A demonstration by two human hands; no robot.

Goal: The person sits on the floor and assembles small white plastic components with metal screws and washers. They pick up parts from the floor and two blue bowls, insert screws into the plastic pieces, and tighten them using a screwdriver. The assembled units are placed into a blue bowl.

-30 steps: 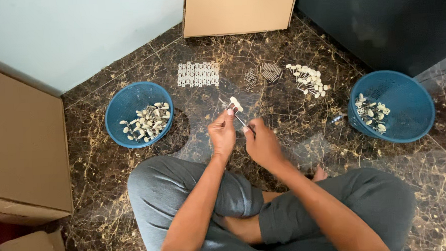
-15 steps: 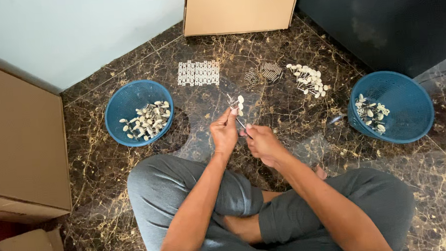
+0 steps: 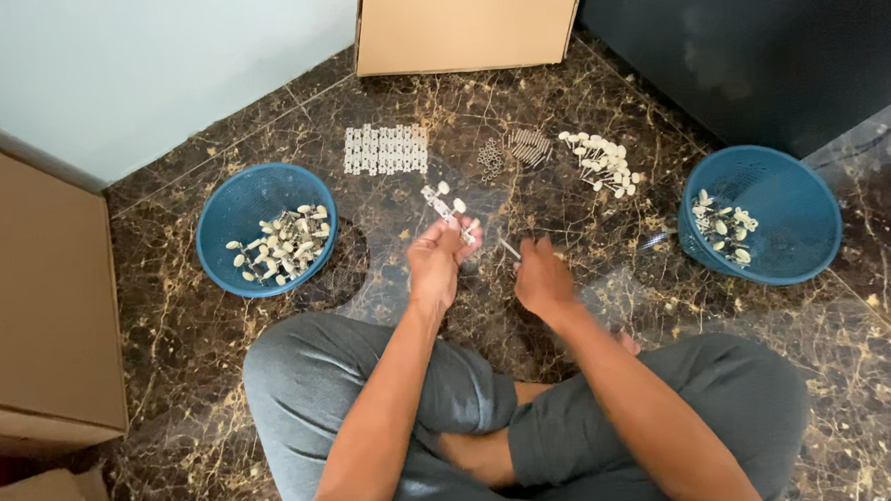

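Left hand (image 3: 436, 264) fingers grasping white-knobbed strip (image 3: 448, 209) | right hand (image 3: 541, 278) fingers pinching thin pin (image 3: 508, 248) | marble floor (image 3: 189, 332)

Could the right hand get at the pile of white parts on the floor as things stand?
Probably yes: the right hand is just short of the pile, with only bare floor between them, though its fingers hold a thin pin.

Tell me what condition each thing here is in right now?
left hand: gripping a small white-knobbed assembly
right hand: pinching a thin metal pin
left basket: upright, partly filled
right basket: upright, few pieces inside
white strips: lying flat in rows
loose knobs: heaped on the floor
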